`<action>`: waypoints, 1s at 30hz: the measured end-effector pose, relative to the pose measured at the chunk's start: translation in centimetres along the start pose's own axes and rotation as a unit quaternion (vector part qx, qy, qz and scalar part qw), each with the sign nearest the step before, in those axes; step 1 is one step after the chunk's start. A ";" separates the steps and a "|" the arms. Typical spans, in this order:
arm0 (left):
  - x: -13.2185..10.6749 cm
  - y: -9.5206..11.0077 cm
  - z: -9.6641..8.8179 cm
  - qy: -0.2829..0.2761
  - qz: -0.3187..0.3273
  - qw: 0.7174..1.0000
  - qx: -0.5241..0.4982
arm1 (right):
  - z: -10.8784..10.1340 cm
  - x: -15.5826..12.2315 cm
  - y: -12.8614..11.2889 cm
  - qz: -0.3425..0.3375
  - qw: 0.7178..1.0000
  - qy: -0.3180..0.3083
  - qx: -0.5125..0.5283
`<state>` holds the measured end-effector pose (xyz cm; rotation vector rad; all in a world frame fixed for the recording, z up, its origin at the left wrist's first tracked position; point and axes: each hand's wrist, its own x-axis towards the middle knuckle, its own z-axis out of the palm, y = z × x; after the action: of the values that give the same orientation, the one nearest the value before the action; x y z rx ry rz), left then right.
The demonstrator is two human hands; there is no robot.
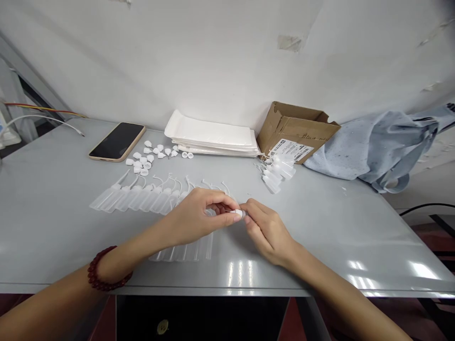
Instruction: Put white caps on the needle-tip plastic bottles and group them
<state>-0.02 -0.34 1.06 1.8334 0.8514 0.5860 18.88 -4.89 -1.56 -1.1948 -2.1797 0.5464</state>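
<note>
My left hand (199, 213) is closed in a pinch on a small white cap (239, 213), with a thin tip pointing left out of it. Close against it, my right hand (267, 228) has its fingers closed around a clear plastic bottle, mostly hidden, whose neck end meets the cap. Behind and under my left hand lies a row of clear soft bottles (133, 198) with thin white tethers. More clear bottles (177, 252) lie nearer the front edge, partly covered by my left hand. Several loose white caps (142, 161) are scattered farther back on the left.
A phone (117, 141) lies at the back left of the grey table (355, 237). Along the wall are a stack of white sleeves (213, 132), an open cardboard box (302, 130) and a light blue cloth bag (366, 144). A small pile of tethered bottles (275, 173) sits before the box.
</note>
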 end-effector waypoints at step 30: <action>0.0 -0.3 0.4 0.015 0.045 0.999 -0.014 | -0.7 0.3 -0.7 0.125 0.980 -0.007 0.156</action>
<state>0.16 -0.52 0.64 1.8498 0.7800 0.6798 18.77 -4.91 -0.54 -1.2959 -1.8765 0.9656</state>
